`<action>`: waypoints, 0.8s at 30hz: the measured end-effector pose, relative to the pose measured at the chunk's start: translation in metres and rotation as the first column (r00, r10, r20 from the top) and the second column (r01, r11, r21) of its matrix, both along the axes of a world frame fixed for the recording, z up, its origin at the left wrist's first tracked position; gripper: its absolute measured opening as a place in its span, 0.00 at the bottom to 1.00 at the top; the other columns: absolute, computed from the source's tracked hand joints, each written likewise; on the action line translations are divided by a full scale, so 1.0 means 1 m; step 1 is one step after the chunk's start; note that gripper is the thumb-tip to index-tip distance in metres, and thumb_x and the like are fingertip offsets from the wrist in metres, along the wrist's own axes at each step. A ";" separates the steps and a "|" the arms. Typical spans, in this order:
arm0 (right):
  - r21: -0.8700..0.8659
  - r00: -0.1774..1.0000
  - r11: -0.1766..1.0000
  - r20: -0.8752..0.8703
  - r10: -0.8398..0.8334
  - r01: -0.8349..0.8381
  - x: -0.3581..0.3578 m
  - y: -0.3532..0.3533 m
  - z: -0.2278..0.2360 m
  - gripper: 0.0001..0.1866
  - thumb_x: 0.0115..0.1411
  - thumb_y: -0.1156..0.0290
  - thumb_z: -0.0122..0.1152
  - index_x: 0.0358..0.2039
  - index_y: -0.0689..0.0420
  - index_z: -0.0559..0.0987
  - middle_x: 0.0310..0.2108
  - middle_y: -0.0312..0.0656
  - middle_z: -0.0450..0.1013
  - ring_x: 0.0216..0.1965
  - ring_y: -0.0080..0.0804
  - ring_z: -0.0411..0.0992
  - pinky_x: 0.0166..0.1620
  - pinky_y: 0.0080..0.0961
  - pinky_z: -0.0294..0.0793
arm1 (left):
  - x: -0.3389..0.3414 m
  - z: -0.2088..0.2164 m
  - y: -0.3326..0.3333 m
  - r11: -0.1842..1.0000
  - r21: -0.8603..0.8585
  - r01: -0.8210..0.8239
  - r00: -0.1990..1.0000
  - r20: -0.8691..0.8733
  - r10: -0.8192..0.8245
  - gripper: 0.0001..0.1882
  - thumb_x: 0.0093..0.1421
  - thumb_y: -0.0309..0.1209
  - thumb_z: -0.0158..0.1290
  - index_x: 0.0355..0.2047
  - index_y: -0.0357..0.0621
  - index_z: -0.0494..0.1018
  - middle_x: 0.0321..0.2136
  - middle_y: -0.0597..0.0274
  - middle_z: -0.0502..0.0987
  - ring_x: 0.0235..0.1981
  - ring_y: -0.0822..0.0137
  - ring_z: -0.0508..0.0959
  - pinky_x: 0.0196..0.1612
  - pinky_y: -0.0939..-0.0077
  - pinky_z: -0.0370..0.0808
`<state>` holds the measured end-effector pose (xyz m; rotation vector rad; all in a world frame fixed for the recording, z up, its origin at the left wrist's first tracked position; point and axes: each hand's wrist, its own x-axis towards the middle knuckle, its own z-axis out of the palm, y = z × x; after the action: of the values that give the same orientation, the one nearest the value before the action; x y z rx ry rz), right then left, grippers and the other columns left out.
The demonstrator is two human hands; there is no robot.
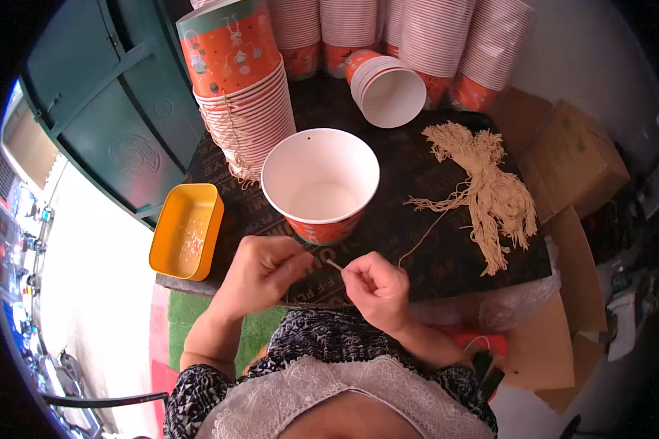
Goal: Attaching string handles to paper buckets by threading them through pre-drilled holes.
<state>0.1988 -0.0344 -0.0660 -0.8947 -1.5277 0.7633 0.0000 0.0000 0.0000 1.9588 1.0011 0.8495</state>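
Note:
Just in front of me stands a white-lined paper bucket (321,233) with an orange printed outside, upright, with a small dark hole near its far rim. My right hand (377,289) is closed in a pinch on a beige cord (423,238). A short end of it points toward my left hand, and the rest trails right to a bundle of cords (483,186). My left hand (265,272) is closed, fingertips pressed together close to the cord end at the bucket's near side. Whatever is in those fingertips is hidden.
At left sits a yellow tray (211,227) with tiny pale bits inside. Behind it rises a tall stack of paper buckets (249,124), cords hanging on its side. One bucket (392,91) lies tipped over; wrapped stacks (432,36) line the back. Cardboard boxes (578,157) stand right.

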 end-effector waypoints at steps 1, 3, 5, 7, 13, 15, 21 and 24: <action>0.036 0.998 0.998 -0.034 -0.057 0.058 0.000 0.002 -0.002 0.07 0.57 0.85 0.60 0.28 0.60 0.73 0.17 0.25 0.65 0.19 0.06 0.61 0.20 0.09 0.57 | 0.001 -0.001 0.001 0.997 0.026 -0.069 0.997 0.019 0.068 0.05 0.58 0.22 0.55 0.25 0.34 0.75 0.15 0.57 0.73 0.16 0.68 0.73 0.22 0.73 0.68; 0.133 0.986 0.978 -0.062 -0.156 0.163 -0.003 0.006 -0.003 0.10 0.55 0.87 0.61 0.25 0.60 0.70 0.16 0.25 0.63 0.18 0.06 0.59 0.19 0.10 0.55 | 0.001 -0.005 0.000 0.986 0.008 -0.169 0.982 0.081 0.168 0.06 0.58 0.22 0.56 0.25 0.32 0.75 0.14 0.59 0.72 0.16 0.73 0.72 0.21 0.76 0.67; 0.183 0.978 0.961 -0.041 -0.203 0.207 -0.008 0.012 -0.003 0.10 0.55 0.86 0.61 0.25 0.60 0.70 0.16 0.26 0.63 0.17 0.06 0.59 0.19 0.10 0.55 | 0.002 -0.004 -0.003 0.983 -0.010 -0.182 0.980 0.084 0.182 0.06 0.58 0.22 0.56 0.25 0.33 0.75 0.14 0.60 0.72 0.16 0.74 0.71 0.21 0.76 0.67; 0.239 0.969 0.940 -0.021 -0.246 0.244 -0.011 0.020 -0.006 0.10 0.55 0.86 0.61 0.25 0.60 0.70 0.16 0.26 0.63 0.17 0.06 0.59 0.19 0.10 0.55 | 0.003 -0.006 -0.003 0.980 -0.024 -0.199 0.976 0.090 0.201 0.06 0.58 0.22 0.56 0.25 0.33 0.75 0.14 0.61 0.72 0.16 0.75 0.71 0.21 0.76 0.67; 0.265 0.960 0.927 0.013 -0.280 0.267 -0.016 0.030 -0.010 0.11 0.55 0.86 0.61 0.25 0.60 0.69 0.14 0.26 0.61 0.17 0.07 0.59 0.18 0.11 0.56 | 0.001 -0.016 -0.002 0.975 0.010 -0.223 0.969 0.115 0.221 0.05 0.58 0.23 0.57 0.26 0.33 0.75 0.16 0.59 0.73 0.17 0.73 0.72 0.21 0.76 0.68; 0.240 0.955 0.928 0.018 -0.296 0.284 -0.017 0.032 -0.012 0.10 0.56 0.85 0.61 0.25 0.60 0.69 0.14 0.26 0.62 0.17 0.07 0.60 0.19 0.12 0.58 | 0.001 -0.014 -0.003 0.976 0.032 -0.214 0.975 0.066 0.212 0.05 0.57 0.23 0.57 0.25 0.33 0.75 0.16 0.58 0.73 0.17 0.71 0.72 0.22 0.74 0.68; 0.195 0.946 0.936 0.081 -0.315 0.295 -0.017 0.032 -0.009 0.10 0.52 0.83 0.64 0.25 0.60 0.70 0.15 0.42 0.69 0.16 0.33 0.72 0.20 0.27 0.69 | -0.001 -0.017 -0.003 0.981 0.038 -0.188 0.981 0.043 0.187 0.06 0.59 0.23 0.55 0.27 0.32 0.77 0.17 0.65 0.73 0.20 0.78 0.70 0.23 0.81 0.65; 0.202 0.944 0.932 0.078 -0.321 0.300 -0.018 0.033 -0.009 0.10 0.52 0.83 0.64 0.25 0.60 0.70 0.15 0.43 0.69 0.16 0.33 0.72 0.20 0.27 0.69 | -0.002 -0.013 -0.004 0.982 -0.002 -0.186 0.982 0.013 0.186 0.06 0.59 0.23 0.55 0.27 0.32 0.77 0.17 0.64 0.73 0.20 0.78 0.70 0.23 0.80 0.66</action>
<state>0.1811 -0.0014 -0.0749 -1.0182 -1.4777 0.3383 -0.0017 -0.0041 -0.0133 1.8777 1.1908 0.9630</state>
